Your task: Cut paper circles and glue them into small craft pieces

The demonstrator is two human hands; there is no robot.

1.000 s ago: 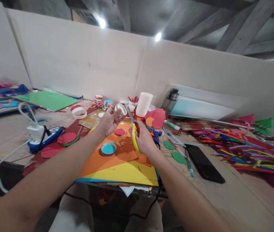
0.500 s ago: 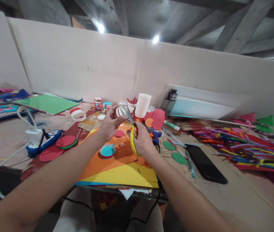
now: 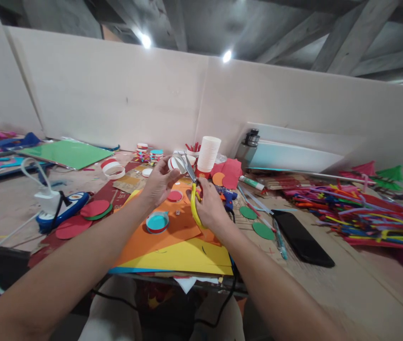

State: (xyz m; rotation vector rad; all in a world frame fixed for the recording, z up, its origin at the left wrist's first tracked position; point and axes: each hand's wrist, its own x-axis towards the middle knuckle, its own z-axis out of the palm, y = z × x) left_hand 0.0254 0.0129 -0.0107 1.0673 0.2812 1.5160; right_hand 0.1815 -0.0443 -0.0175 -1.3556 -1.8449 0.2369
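Observation:
My left hand [image 3: 160, 183] is closed on a small white paper piece with a red stripe [image 3: 174, 164], held up above the orange paper [image 3: 183, 222]. My right hand [image 3: 209, 202] grips yellow-handled scissors [image 3: 195, 206], fingers in the loops. The scissor blades point up and away, parted, close to the striped piece; whether they touch it I cannot tell. Below the hands lie a red paper disc [image 3: 175, 195] and a shallow round piece, blue inside with a red band [image 3: 157, 222].
A stack of white paper cups [image 3: 209, 154] stands behind. At right lie a blue glue gun [image 3: 229, 199], a black phone [image 3: 301, 238] and many pipe cleaners [image 3: 361, 208]. A power strip [image 3: 62, 208] and red discs [image 3: 73, 226] are at left.
The scissor blades have spread apart beside the striped piece. Both hands stay in nearly the same place; the whole view has shifted slightly.

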